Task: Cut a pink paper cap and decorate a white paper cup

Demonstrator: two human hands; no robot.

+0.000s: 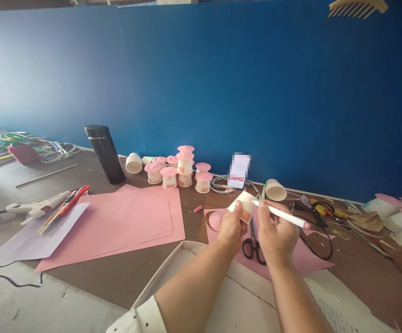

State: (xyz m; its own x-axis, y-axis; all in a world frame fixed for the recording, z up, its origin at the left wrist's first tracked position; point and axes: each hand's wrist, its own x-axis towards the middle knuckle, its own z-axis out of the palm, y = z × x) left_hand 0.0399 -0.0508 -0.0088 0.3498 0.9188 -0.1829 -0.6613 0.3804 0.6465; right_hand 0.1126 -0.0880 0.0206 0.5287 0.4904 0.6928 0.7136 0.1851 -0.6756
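My left hand is closed around a white paper cup that lies tilted and has a coloured patch on its side. My right hand pinches a white marker with a pink end, its tip at the cup's wall. Beneath my hands are black-handled scissors on cut pink paper. Farther back stand several small cup houses with pink round roofs and drawn windows, some stacked. A short pink cap lies left of my left hand.
Pink sheets and a white sheet lie left, under a red cutter beside a glue gun. A black bottle, a phone and an empty cup stand near the blue wall. Cables lie right.
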